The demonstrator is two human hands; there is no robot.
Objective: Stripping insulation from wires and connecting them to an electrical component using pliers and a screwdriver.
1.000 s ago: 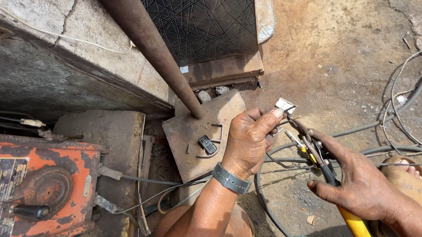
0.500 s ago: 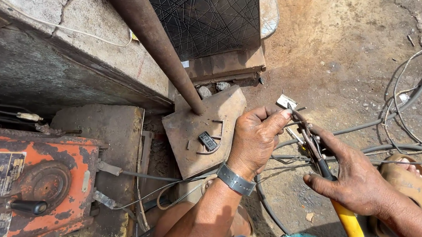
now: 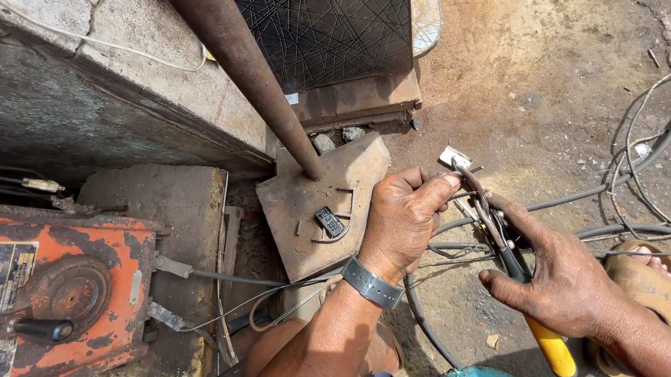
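Left hand (image 3: 401, 219) curled, fingers (image 3: 427, 187) pinched together, banded wrist bent upward. Right hand (image 3: 564, 278) lower right, palm down, fingers wrapped closed, forearm entering from the right corner.

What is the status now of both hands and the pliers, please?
Left hand pinches small metal piece at the plier tips. Right hand grips yellow-handled pliers. Loose cables lie on the ground around.
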